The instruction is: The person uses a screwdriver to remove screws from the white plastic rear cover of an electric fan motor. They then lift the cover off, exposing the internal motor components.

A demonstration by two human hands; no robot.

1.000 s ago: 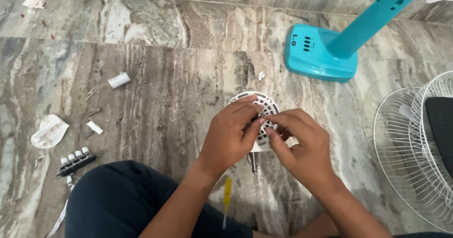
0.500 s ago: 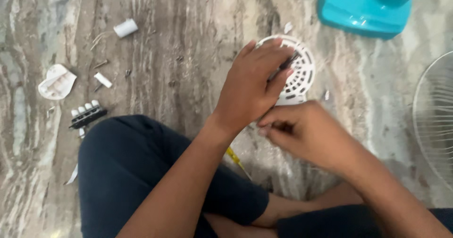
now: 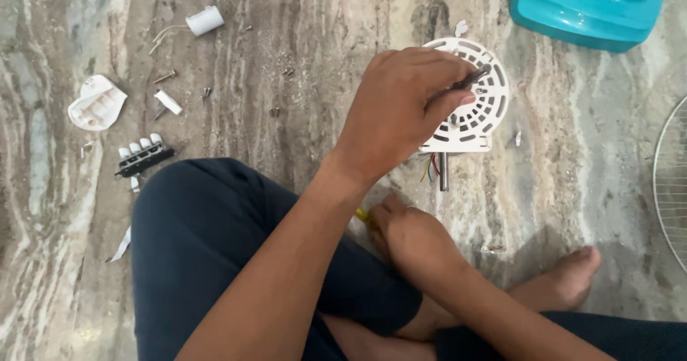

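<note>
My left hand (image 3: pixel 401 110) rests on a round white slotted fan motor cover (image 3: pixel 479 121) lying on the marble floor. Its thumb and forefinger pinch a thin dark part (image 3: pixel 474 80) against the cover's top. A metal shaft (image 3: pixel 444 171) and coloured wires (image 3: pixel 429 166) stick out below the cover. My right hand (image 3: pixel 408 239) is low by my crossed leg, fingers curled over the end of a yellow screwdriver (image 3: pixel 361 214). Most of the screwdriver is hidden, and I cannot see whether the hand grips it.
A teal fan base (image 3: pixel 587 10) stands at the top right, and a white wire grille (image 3: pixel 673 182) lies at the right edge. To the left lie a white cylinder with leads (image 3: pixel 204 20), a white plastic shell (image 3: pixel 96 103), a black switch block (image 3: pixel 143 155) and loose screws (image 3: pixel 164 77).
My right hand left the motor cover and dropped to the yellow screwdriver by my leg. My left hand stayed on the cover. The view tilted down toward my legs.
</note>
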